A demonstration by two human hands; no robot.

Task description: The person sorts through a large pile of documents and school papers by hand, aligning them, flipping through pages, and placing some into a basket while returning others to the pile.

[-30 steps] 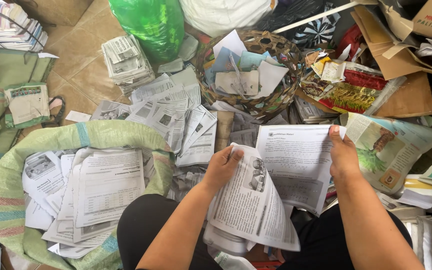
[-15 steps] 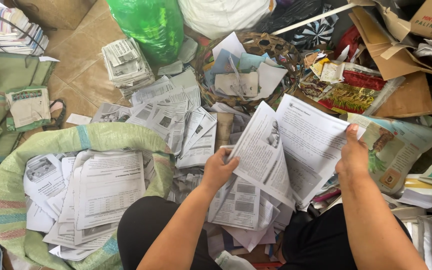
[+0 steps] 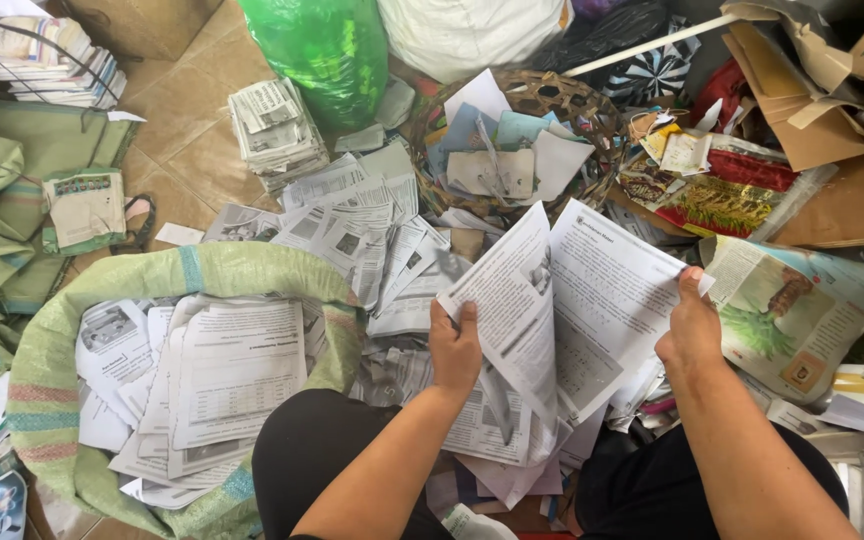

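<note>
The floor (image 3: 187, 160) is tiled in tan and covered over most of its area with loose paper and cardboard. At near left stands a large green woven sack (image 3: 42, 370), mouth open, filled with flat printed sheets (image 3: 222, 375). At far centre sit a green plastic bag (image 3: 322, 50) and, to its right, a white bag (image 3: 472, 30). Right of centre, a round wicker basket (image 3: 552, 100) holds assorted paper scraps. Brown cardboard pieces (image 3: 832, 150) lie at far right, with a colour-illustrated open book (image 3: 802, 310) nearer. A folded newspaper stack (image 3: 274, 130) rests left of the green bag, and a second stack of booklets (image 3: 47, 60) lies at far left. At near centre, the bundle of printed pages (image 3: 562, 320) is held above the person's lap, fanned open. The left hand (image 3: 455, 350) clamps the lower left leaf, fingers curled over its edge. The right hand (image 3: 692, 330) pinches the right-hand sheet at its outer edge, thumb on the underside.
</note>
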